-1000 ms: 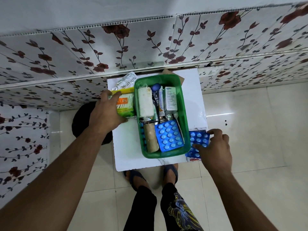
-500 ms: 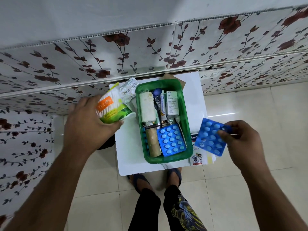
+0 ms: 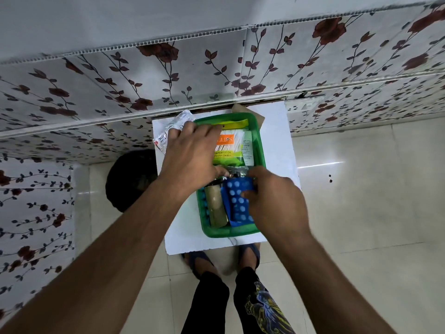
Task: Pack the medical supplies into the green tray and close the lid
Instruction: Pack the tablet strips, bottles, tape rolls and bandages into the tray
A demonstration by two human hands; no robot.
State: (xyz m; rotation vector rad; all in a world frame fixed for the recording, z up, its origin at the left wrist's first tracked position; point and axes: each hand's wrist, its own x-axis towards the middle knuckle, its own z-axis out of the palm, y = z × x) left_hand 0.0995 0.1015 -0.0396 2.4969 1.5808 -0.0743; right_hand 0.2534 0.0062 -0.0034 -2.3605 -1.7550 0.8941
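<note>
The green tray point(image 3: 259, 143) stands on a small white table point(image 3: 277, 131) against the wall. A pack of cotton swabs point(image 3: 230, 147) lies across the tray's far half, with my left hand point(image 3: 192, 153) gripping its left side. My right hand point(image 3: 274, 201) holds a blue blister pack point(image 3: 237, 201) inside the tray's near half, on top of another blue pack. A brown roll point(image 3: 215, 206) lies beside them in the tray. A white box point(image 3: 248, 148) shows under the swabs. No lid is in view.
A silvery foil packet point(image 3: 172, 130) lies on the table left of the tray, partly under my left hand. A brown card piece point(image 3: 238, 109) pokes out behind the tray. A dark round object point(image 3: 130, 179) sits on the floor to the left. My feet point(image 3: 221, 259) are under the table's front edge.
My left hand carried the cotton swab pack from left of the tray into its far half. My right hand brought the blue blister pack from the right down into the tray's near half.
</note>
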